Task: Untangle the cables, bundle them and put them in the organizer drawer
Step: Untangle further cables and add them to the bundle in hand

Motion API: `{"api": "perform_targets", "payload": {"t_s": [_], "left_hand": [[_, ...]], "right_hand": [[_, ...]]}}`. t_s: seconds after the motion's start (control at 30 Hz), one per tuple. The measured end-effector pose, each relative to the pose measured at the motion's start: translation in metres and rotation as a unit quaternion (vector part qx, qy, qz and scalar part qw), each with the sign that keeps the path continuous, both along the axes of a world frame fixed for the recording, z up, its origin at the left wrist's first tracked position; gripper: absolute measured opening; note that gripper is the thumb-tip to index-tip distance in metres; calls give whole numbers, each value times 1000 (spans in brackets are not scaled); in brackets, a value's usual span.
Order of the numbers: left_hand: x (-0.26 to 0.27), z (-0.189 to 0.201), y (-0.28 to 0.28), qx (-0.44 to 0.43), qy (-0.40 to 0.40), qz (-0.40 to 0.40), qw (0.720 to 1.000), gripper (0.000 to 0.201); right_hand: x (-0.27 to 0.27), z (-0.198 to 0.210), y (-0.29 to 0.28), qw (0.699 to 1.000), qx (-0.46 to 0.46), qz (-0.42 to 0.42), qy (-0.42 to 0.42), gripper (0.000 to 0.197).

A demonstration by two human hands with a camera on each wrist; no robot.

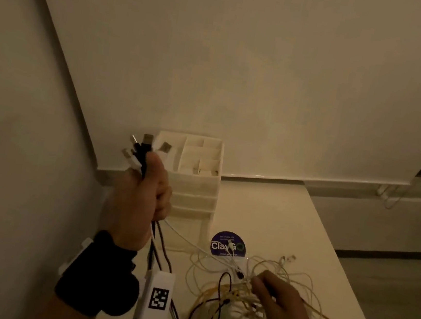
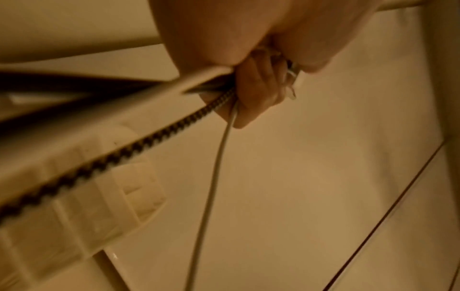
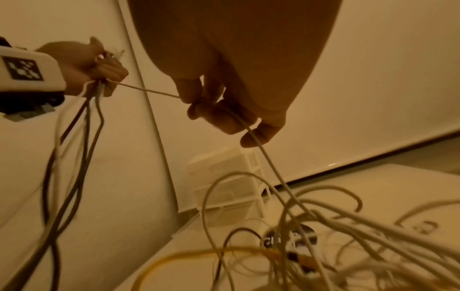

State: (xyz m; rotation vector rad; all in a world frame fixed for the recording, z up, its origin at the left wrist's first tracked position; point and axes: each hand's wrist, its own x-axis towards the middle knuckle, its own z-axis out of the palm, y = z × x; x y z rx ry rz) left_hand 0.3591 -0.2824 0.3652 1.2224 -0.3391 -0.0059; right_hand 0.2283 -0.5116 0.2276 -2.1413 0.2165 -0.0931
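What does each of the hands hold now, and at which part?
The left hand grips several cables just below their plug ends. The right hand pinches one white cable along its middle, above the tangle.

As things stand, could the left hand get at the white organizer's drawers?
Probably not usefully: the left hand, raised beside the white plastic drawer organizer, grips a bunch of black and white cable ends, leaving no finger free to pull a drawer.
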Motion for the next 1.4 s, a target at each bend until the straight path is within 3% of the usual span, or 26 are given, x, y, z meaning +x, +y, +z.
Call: {"api": "perform_targets", "payload": {"t_s": [0.1, 0.2, 0.37, 0.53, 0.6, 0.7, 0.83, 0.97, 1.13, 1.2, 1.3, 1.4], "left_hand": [[-21, -6, -18, 159, -54, -27, 985, 27], [-40, -20, -48, 241, -68, -68, 966, 8], [-43, -30, -67, 257, -76, -86, 960, 8], [-38, -32, -62, 320, -117, -127, 932, 17], [-42, -32, -64, 319, -129, -136, 929, 11], [-46, -27, -66, 245, -84, -67, 964, 26], [-21, -10, -40, 104, -23, 75, 991, 32], [-2, -9, -5, 84, -20, 159, 983, 22], [-19, -13, 2, 138, -77, 236, 959, 17], [-32, -10, -1, 189, -125, 215, 950, 23], [-55, -6, -16, 255, -161, 61, 952, 32], [-65, -13, -39, 329, -189, -39, 924, 30]], "right_hand": [[17, 29, -1, 997, 60, -14, -54, 32], [32, 68, 7, 990, 93, 42, -102, 29], [40, 99, 11, 979, 125, 64, -146, 25], [28, 95, 2, 983, 138, 62, -105, 28], [28, 94, -1, 982, 139, 76, -104, 30], [31, 91, -3, 977, 144, 96, -121, 34], [30, 46, -16, 985, 117, 64, -111, 44], [24, 11, -30, 995, 33, 19, -89, 41], [31, 21, -30, 992, 53, -4, -117, 27], [34, 26, -32, 992, 48, 2, -118, 25], [38, 35, -32, 991, 85, 7, -104, 25], [34, 50, -23, 980, 152, 47, -118, 29]]}}
